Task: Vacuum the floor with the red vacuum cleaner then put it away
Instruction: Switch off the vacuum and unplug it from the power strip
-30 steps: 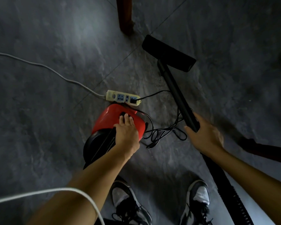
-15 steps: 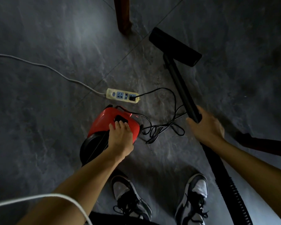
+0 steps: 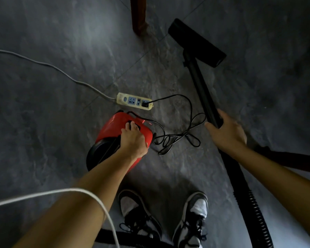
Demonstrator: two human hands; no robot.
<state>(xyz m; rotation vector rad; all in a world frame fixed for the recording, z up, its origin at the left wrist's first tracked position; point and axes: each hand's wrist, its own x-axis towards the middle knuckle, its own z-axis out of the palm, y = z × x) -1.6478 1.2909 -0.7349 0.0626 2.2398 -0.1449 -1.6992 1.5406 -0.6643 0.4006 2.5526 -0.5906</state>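
Note:
The red vacuum cleaner [image 3: 111, 127] stands on the dark stone floor in front of my feet. My left hand [image 3: 132, 140] rests on its top, fingertips bent down onto a black switch [image 3: 135, 127]. My right hand [image 3: 225, 133] grips the black wand [image 3: 200, 83], which slants up to the wide floor head [image 3: 195, 42] lying on the floor. The ribbed black hose [image 3: 247, 194] runs back from that hand to the lower right.
A cream power strip [image 3: 125, 99] lies just beyond the vacuum, with the vacuum's black cord [image 3: 177, 138] plugged in and looped loosely on the floor. A wooden furniture leg [image 3: 138, 15] stands at the top. A dark red bar [image 3: 297, 161] lies right. A white cable [image 3: 61, 192] crosses my left arm.
My left hand slid back along the vacuum's top and its fingers bent onto the black switch. The wand and floor head shifted slightly to the right with my right hand.

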